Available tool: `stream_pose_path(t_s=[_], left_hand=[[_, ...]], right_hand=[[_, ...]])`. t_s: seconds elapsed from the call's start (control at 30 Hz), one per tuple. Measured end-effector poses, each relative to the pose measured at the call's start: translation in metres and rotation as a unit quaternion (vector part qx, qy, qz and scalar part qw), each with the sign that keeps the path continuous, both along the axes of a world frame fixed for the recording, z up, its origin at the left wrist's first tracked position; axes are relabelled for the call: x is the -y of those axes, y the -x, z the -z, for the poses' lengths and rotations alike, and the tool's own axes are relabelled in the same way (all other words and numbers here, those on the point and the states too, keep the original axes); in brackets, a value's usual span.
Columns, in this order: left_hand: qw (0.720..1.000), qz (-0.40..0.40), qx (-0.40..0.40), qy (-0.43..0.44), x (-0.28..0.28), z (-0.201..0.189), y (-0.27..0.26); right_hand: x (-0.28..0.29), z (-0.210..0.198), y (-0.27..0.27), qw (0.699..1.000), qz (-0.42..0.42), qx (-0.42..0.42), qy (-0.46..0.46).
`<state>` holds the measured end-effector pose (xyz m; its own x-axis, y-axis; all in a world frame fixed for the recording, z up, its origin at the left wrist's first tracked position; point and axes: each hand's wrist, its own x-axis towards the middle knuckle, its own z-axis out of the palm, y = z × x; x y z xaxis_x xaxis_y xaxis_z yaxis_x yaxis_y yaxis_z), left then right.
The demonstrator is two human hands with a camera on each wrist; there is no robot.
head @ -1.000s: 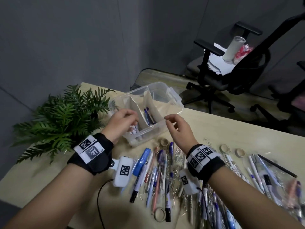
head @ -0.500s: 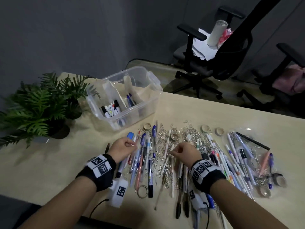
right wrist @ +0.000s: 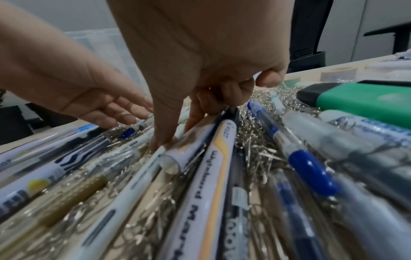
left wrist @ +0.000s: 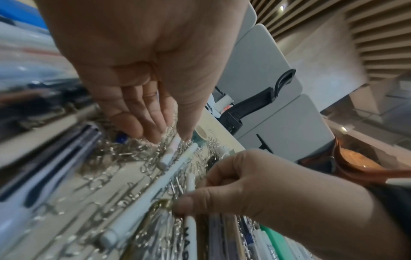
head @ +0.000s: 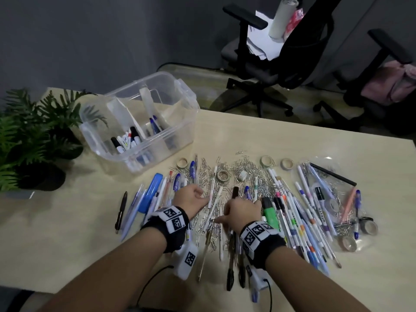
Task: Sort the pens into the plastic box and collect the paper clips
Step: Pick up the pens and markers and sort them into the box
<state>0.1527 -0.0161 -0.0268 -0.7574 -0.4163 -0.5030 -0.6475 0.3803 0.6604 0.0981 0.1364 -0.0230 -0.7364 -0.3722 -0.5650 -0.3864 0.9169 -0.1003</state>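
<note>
My right hand (right wrist: 206, 73) pinches a white-barrelled pen (right wrist: 177, 154) between thumb and forefinger, the other fingers curled above it, low in the pile. My left hand (left wrist: 142, 73) reaches in beside it with fingers straight and loose, tips touching a short white pen (left wrist: 170, 154) lying on the silver wire paper clips (left wrist: 124, 154); it grips nothing.

Around both hands the loose pens and markers (head: 299, 224) lie fanned across the pale wooden table (head: 78, 233), clips tangled beneath them. The clear plastic box with dividers (head: 137, 122) stands beyond the pile to the left, already holding several markers and blue pens in separate compartments.

To do this well, I judge I should lift each pen straight up and shake it free, since clips may snag and ride along into the box.

Motion blurs both wrist views, so barrel lettering is mostly unreadable. My wrists hide the pens directly under them in the head view, and I cannot tell how many pens the right hand's pinch takes in.
</note>
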Motion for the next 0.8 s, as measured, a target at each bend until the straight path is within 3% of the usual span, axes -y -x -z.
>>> stream_pose_path(t_s=[0.3,0.47,0.6,0.8], left_hand=[[0.99,0.079,0.052,0.107,-0.015,0.004,0.045],[0.988,0.105,0.083,0.072,-0.011,0.004,0.059],[0.991,0.097,0.082,0.05,-0.009,0.003,0.059],[0.997,0.043,0.065,-0.02,0.009,-0.005,0.046]], right_hand=[[-0.007,0.007,0.024,0.992,0.087,-0.021,0.084],[-0.011,0.008,0.029,0.988,0.101,-0.03,0.11],[-0.01,0.007,0.032,0.995,0.052,-0.038,0.072],[-0.001,0.008,0.036,0.996,0.055,-0.014,0.071]])
